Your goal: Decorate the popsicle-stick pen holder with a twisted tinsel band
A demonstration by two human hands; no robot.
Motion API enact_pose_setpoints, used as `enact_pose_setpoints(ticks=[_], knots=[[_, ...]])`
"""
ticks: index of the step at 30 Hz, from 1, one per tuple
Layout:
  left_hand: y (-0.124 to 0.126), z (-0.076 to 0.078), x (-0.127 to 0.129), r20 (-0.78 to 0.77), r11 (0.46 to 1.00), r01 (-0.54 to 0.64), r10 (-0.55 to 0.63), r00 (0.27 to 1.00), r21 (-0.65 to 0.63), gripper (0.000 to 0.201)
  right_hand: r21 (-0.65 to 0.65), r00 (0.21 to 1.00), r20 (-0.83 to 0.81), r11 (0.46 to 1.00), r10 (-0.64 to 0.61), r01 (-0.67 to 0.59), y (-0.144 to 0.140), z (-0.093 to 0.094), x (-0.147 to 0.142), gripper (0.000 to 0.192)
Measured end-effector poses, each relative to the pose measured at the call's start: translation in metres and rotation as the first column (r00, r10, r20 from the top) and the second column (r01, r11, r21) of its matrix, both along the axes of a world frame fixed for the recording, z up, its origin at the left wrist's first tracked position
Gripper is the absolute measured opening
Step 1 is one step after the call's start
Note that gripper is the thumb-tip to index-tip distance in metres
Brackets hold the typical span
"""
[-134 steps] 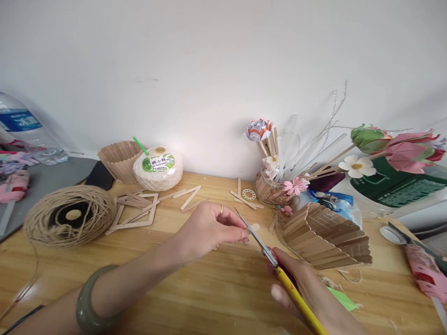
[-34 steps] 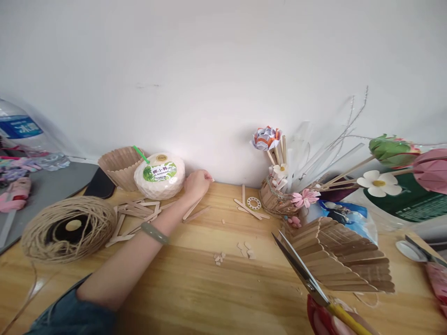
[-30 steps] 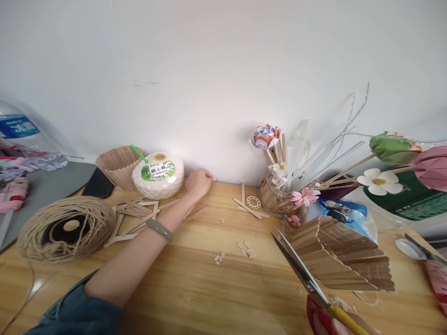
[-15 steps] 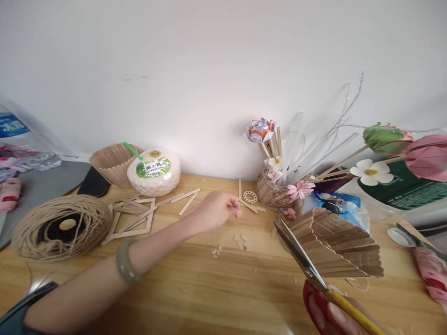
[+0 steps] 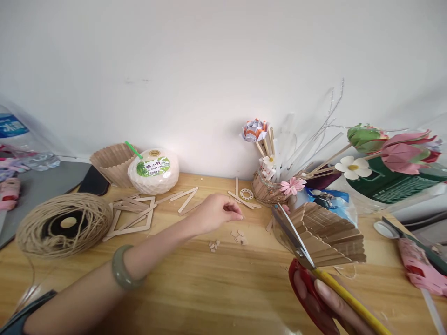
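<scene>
Your right hand point(image 5: 324, 302) grips the scissors point(image 5: 300, 249); your left hand point(image 5: 214, 213) hovers loosely curled over the surface point(image 5: 195, 288).

Scissors: red and yellow handles wrapped in your right hand's fingers, blades parted, tips pointing up and away, just in front of the fanned stick piece point(image 5: 324, 232). Left hand: fingertips pinched together, whether on anything you cannot tell. Small wood scraps point(image 5: 237, 236) lie just below its fingertips. Loose craft sticks point(image 5: 186, 197) lie just beyond its knuckles; the twine ball point(image 5: 63, 225) sits well off past the wrist.
</scene>
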State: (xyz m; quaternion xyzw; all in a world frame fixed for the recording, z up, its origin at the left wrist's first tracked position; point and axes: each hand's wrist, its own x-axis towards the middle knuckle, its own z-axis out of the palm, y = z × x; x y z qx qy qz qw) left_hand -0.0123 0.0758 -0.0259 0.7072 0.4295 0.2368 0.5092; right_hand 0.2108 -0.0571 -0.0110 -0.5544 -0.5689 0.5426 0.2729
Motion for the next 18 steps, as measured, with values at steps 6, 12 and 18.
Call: enact_pose_setpoints(ticks=[6,12,18], knots=[[-0.010,0.015,-0.002,0.282,0.977,-0.030,0.090,0.955,-0.213,0.015,0.024,0.998,-0.063,1.000,0.021,-0.019,0.021,-0.001,-0.017,0.043],[-0.021,0.025,-0.004,0.445,0.935,-0.050,0.213,0.870,-0.350,0.020,0.096,0.986,-0.149,0.993,0.076,-0.062,0.044,-0.001,-0.045,0.044],[-0.024,0.031,-0.006,0.490,0.911,-0.082,0.291,0.821,-0.405,0.014,0.159,0.975,-0.218,0.987,0.051,-0.016,0.055,-0.007,-0.064,0.041]])
